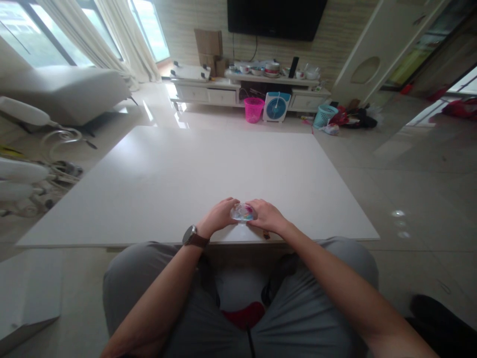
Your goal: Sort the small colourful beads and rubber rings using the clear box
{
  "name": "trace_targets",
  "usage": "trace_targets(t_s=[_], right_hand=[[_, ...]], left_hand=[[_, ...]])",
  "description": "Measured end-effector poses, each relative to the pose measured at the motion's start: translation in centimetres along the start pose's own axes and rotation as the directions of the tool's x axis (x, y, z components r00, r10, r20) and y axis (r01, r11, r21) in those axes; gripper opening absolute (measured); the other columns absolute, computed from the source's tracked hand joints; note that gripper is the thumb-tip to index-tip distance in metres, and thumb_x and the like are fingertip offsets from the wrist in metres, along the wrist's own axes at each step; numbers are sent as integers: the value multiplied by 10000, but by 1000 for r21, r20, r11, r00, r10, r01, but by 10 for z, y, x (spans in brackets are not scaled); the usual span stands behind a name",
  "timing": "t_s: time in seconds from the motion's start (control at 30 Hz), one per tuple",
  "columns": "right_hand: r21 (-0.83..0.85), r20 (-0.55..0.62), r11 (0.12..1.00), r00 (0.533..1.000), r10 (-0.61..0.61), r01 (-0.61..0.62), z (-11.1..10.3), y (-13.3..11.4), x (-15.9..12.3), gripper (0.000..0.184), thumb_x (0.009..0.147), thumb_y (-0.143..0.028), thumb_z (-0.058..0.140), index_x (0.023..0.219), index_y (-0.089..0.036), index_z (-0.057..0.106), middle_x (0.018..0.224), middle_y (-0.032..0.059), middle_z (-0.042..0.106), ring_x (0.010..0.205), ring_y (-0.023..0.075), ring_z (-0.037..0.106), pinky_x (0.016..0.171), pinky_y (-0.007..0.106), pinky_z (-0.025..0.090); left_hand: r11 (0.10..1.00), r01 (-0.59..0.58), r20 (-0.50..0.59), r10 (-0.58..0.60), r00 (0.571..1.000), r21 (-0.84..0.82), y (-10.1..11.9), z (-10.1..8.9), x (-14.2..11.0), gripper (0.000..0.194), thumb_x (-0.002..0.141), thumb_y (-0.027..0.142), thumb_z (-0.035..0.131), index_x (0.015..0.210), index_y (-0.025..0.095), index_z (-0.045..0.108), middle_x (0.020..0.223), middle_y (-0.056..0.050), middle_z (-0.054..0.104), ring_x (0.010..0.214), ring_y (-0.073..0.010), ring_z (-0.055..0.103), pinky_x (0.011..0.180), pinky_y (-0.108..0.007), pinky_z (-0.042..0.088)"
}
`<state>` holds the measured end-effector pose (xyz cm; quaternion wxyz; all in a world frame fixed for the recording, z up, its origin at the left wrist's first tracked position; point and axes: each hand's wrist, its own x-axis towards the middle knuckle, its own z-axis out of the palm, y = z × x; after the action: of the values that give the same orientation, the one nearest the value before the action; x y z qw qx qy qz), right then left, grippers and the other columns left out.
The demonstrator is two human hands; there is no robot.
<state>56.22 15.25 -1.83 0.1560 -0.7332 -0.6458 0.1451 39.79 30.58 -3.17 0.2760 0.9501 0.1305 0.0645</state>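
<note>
Between my two hands is a small transparent dome-shaped object [243, 213] with pink, blue and orange colours in it; its exact kind is too small to tell. My left hand [222, 215], with a watch [190, 234] on its wrist, curls its fingers and thumb around the left side. From the other side, my right hand [265, 215] grips it the same way. The object is at the near edge of the white table [231, 164]. Just below my right hand lies a tiny brown item [266, 234] at the table edge.
My knees are under the table's near edge. White chairs [26, 169] stand to the left. Beyond the table, a pink basket [254, 109], a blue fan [276, 107] and a light blue basket [325, 115] stand before a TV cabinet [223, 94] loaded with dishes.
</note>
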Motion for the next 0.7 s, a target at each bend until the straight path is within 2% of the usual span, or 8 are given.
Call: trace_targets(t_s=[0.23,0.4,0.6,0.7], right_hand=[[2,-5,1000,1000,21,-21,-3,-3,0,404,808,-377,778,1170,-227,677,1101,75,725,1020,251,636,866,320,455],[7,-14,999,999,52,-52,-3,-3,0,449,775,-392,815,1180,-247,687,1088,72,734,1014,263,640,839,328,458],[94,-62,996,998,3,3,2,2,1,517,732,-350,855,1192,-193,678,1094,94,701,1020,256,624,893,351,470],[228,-91,973,996,-7,28,5,3,1,580,688,-327,886,1204,-183,664,1092,89,668,1001,243,623,886,357,490]], left_hand=[[997,72,-2,-72,997,-22,4,-3,1,621,646,191,870,1237,177,681,1224,-119,723,1112,-307,671,993,-409,505],[992,123,0,-123,992,-25,1,2,1,696,615,209,899,1275,191,676,1257,-133,716,1168,-341,653,1015,-441,493],[995,27,-60,-33,998,-93,2,3,-1,584,654,204,852,1214,183,684,1167,-113,710,1041,-289,673,926,-399,527],[989,-14,-72,4,997,-149,6,-5,-3,500,691,220,816,1172,190,686,1112,-98,696,976,-253,674,869,-369,544]])
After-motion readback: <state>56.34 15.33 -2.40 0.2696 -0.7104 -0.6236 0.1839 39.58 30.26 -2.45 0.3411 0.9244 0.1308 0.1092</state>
